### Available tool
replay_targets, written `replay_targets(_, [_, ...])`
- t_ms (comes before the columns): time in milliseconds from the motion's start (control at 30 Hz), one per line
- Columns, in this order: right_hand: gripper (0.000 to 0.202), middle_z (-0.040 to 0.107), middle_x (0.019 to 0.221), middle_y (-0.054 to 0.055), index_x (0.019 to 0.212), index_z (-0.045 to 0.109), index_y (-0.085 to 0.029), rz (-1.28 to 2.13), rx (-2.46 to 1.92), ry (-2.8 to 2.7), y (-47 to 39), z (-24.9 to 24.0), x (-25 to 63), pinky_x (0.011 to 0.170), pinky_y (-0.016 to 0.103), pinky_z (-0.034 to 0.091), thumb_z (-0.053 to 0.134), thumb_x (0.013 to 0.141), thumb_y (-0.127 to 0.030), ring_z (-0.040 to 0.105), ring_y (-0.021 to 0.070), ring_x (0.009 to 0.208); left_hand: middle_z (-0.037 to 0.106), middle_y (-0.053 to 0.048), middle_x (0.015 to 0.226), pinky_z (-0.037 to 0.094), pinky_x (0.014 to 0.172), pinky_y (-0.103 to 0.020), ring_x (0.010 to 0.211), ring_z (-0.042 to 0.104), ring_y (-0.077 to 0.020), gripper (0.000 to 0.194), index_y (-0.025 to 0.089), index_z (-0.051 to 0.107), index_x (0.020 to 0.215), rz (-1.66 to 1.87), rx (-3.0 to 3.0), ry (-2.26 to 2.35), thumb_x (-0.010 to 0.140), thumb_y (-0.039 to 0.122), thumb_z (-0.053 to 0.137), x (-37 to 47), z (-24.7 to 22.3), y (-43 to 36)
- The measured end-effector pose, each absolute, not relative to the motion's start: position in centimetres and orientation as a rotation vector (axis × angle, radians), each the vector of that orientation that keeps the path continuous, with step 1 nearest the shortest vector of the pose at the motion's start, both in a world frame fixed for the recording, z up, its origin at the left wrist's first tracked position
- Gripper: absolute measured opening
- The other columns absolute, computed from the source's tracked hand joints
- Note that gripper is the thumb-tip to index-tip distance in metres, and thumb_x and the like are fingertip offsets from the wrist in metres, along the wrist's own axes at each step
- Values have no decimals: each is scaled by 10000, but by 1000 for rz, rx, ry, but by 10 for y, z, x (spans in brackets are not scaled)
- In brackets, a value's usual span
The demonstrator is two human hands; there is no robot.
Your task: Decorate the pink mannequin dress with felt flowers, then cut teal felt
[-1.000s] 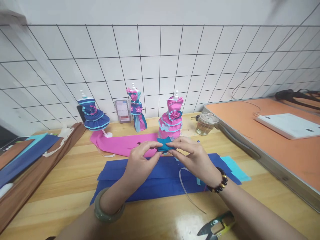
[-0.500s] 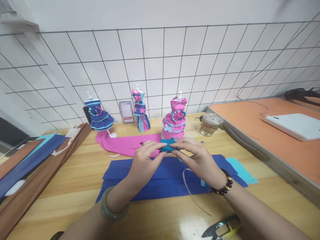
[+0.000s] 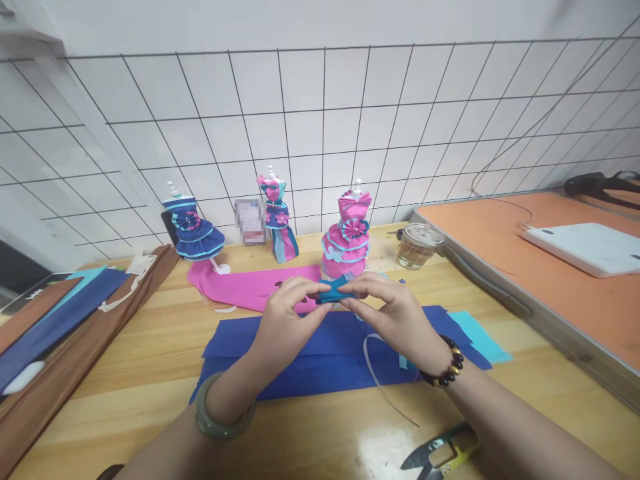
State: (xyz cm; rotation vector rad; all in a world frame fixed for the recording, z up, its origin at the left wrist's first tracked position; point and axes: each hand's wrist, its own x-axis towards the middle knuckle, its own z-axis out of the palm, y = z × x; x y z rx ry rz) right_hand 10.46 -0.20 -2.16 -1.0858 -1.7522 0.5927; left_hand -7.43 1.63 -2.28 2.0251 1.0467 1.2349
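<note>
Between both hands, above the table, is a small folded piece of teal fabric (image 3: pixel 334 291). My left hand (image 3: pixel 293 313) pinches its left end between thumb and fingers. At the right end, my right hand (image 3: pixel 393 313) pinches it the same way. Beneath the hands lies a wide dark blue cloth (image 3: pixel 320 373), with a light turquoise strip (image 3: pixel 483 337) under its right end. A thin pale ribbon (image 3: pixel 380 383) curls over the blue cloth's front edge. Pink cloth (image 3: pixel 240 287) lies just behind. Thread snips (image 3: pixel 440 453) rest near my right forearm.
Small dress forms in blue (image 3: pixel 193 230), mixed-colour (image 3: pixel 280 220) and pink (image 3: pixel 350 237) outfits stand along the tiled wall. A lidded cup (image 3: pixel 420 245) stands beside an orange board (image 3: pixel 500 233) carrying a white device (image 3: pixel 585 248). Brown fabric (image 3: pixel 100 347) and folded cloths lie left.
The teal fabric has been bent further, its upper edge now folding over between the fingers. Both hands keep their pinch. The whole view has shifted slightly.
</note>
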Motion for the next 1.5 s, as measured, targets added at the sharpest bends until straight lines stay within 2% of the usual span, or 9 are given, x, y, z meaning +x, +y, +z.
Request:
replay_targets(133, [165,653,727,16,794,682,-180,1158,-1118,-1363,3,-23,106,588,275,468,721,666,-277,575,130,626,582,-21,830,450,679,-267,776,561,-146,451,199,511,1129,1116,1611,978,712,299,650,-74,-22,20])
replay_targets(233, [208,638,675,-22,758,668,-181,1464,-1057,-1046,8,-26,109,556,234,465,773,596,-259,567,89,564,585,-14,809,435,720,-263,787,562,-134,449,180,436,1169,1114,1414,906,773,340,577,-74,-19,22])
replay_targets(533, [200,641,692,-36,792,656,-206,1671,-851,-899,10,-32,110,595,214,480,764,625,-229,579,72,570,589,-41,890,429,723,-268,827,565,-152,563,192,440,1097,1130,1423,923,625,287,731,-70,-18,17])
replay_targets(833, [188,608,637,-38,725,643,-191,1583,-867,-1027,6,-32,103,583,233,457,774,602,-245,558,85,568,597,-8,839,434,831,-285,853,572,-143,472,228,466,1157,1263,1560,951,719,185,636,-65,-17,3])
replay_targets(967, [233,640,800,-15,838,643,-216,1477,-849,-1178,5,-29,104,670,255,480,754,633,-224,590,106,701,604,-11,857,434,841,-296,854,570,-150,456,247,482,1177,1348,1787,1039,743,170,603,-68,-19,3])
replay_targets(1100, [336,604,1038,52,997,616,-237,1179,-914,-1463,2,-24,107,813,362,468,722,678,-245,577,185,922,636,-26,915,431,846,-306,878,590,-161,456,258,472,1197,1430,2181,1109,768,128,556,-71,-20,3])
replay_targets(1233, [113,570,1035,65,862,668,-226,779,-942,-1696,-1,-18,109,875,389,422,646,752,-210,539,211,995,647,-28,950,407,870,-326,910,588,-167,519,274,430,1236,1460,2432,1004,767,75,531,-73,-22,3])
replay_targets(1367, [130,570,1010,61,815,671,-234,548,-894,-1751,-4,-14,111,846,383,432,595,773,-138,541,212,983,610,-48,1039,387,889,-334,974,552,-175,527,254,420,1254,1470,2146,1044,764,101,539,-72,-23,7])
replay_targets(1500, [191,552,1040,70,837,677,-237,424,-833,-1777,-7,-13,112,756,359,471,564,774,-96,540,220,985,626,-54,886,445,765,-314,834,587,-167,451,189,409,1257,1149,1450,955,818,230,503,-71,-16,12])
